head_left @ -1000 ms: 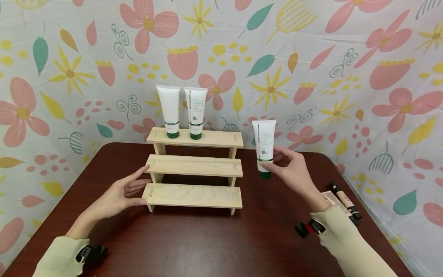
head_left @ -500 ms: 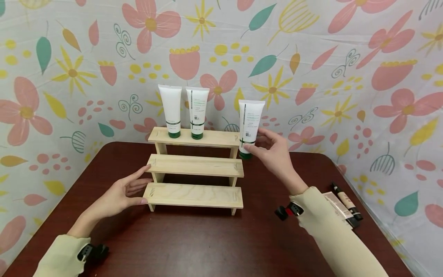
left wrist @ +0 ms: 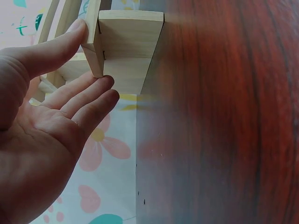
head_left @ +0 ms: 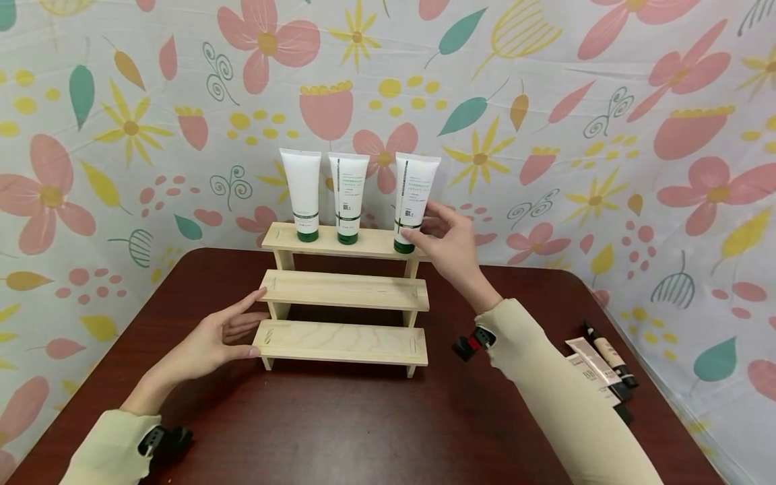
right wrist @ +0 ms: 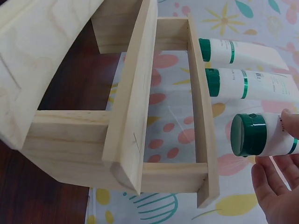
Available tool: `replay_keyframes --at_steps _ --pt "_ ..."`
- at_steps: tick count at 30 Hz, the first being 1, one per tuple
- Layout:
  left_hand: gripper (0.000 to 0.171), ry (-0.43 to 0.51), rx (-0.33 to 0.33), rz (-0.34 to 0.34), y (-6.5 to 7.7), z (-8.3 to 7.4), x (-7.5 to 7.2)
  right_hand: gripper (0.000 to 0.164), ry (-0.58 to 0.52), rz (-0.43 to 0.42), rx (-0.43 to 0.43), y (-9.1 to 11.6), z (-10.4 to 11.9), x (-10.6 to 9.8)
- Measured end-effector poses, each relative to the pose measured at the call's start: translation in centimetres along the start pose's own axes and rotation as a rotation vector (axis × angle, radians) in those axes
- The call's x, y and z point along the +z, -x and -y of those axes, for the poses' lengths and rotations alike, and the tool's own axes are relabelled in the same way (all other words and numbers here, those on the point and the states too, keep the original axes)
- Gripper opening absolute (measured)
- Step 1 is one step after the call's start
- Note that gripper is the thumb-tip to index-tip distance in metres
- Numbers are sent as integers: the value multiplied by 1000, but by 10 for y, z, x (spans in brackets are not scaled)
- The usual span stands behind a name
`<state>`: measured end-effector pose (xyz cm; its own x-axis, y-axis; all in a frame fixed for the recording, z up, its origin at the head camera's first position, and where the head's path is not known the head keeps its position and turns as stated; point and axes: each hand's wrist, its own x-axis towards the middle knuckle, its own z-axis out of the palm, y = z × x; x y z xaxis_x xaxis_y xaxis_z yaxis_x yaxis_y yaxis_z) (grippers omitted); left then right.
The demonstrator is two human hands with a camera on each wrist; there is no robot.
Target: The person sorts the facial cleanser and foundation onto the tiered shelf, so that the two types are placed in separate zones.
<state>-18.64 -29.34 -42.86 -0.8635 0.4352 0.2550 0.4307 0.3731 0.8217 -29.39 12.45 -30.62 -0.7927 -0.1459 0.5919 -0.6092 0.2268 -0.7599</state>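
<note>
My right hand [head_left: 451, 246] pinches a white squeeze tube [head_left: 416, 192] by its lower end, just above the green cap. It hangs upright over the right end of the top tier of a three-step wooden display rack [head_left: 345, 343]. In the right wrist view a gap shows between its green cap [right wrist: 250, 134] and the top board [right wrist: 202, 107]. Two similar tubes, a left one [head_left: 303, 192] and a middle one [head_left: 348, 195], stand cap-down on that tier. My left hand [head_left: 203, 347] touches the rack's left end with fairly straight fingers, its thumb at the bottom step's corner.
At the table's right side lie a slim black-capped tube [head_left: 609, 353] and flat beige cosmetic tubes [head_left: 593, 360]. The dark wooden table [head_left: 339, 431] extends in front of the rack. A flowered cloth [head_left: 388, 81] hangs close behind.
My right hand has carried its tube left and up, from beside the rack to over the top tier's right end. My left hand stays at the rack's left end.
</note>
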Motion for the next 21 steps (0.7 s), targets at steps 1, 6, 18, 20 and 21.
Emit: replay_keyframes --at_steps 1,6,18,20,21 --pt "101 1 -5 1 0 0 0 52 -1 -2 5 -2 -1 2" --pt "101 2 -5 0 0 0 0 49 -15 -4 40 -11 -5 10" --pt "101 13 -6 1 0 1 0 49 -19 -11 78 -23 -15 21" --pt "101 11 -8 1 0 1 0 50 -12 -9 79 -24 -16 22" --pt "101 9 -8 -1 0 1 0 51 -8 -8 80 -24 -17 22"
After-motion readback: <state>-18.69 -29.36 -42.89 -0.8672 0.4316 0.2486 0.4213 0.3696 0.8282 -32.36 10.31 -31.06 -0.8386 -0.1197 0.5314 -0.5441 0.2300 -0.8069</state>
